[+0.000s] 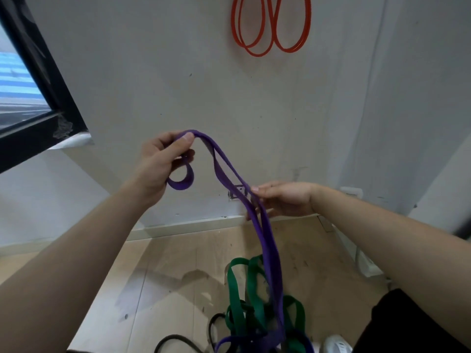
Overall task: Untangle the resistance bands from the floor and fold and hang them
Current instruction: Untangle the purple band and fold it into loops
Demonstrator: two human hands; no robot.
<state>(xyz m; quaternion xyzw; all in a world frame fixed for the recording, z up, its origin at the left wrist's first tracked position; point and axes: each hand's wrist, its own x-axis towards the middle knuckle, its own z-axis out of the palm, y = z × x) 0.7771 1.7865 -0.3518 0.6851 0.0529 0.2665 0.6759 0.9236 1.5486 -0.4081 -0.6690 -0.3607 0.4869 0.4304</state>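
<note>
A purple resistance band (262, 233) runs from my left hand (163, 159) down across my right hand to the floor. My left hand is raised and pinches the band's folded end, with a small loop hanging below the fingers. My right hand (285, 198) is lower and to the right, its fingers closed around the two purple strands. On the wooden floor (165, 281) the purple band stays mixed into a heap with a green band (242, 301) and a black band (178, 341). Orange bands (270, 24) hang in loops on the wall above.
A white wall (178, 85) with a socket (237, 192) faces me. A dark-framed window (38, 80) is at the left. A white shoe (336, 343) and a dark trouser leg (407, 324) show at the bottom right, beside a white cable (362, 261) along the skirting.
</note>
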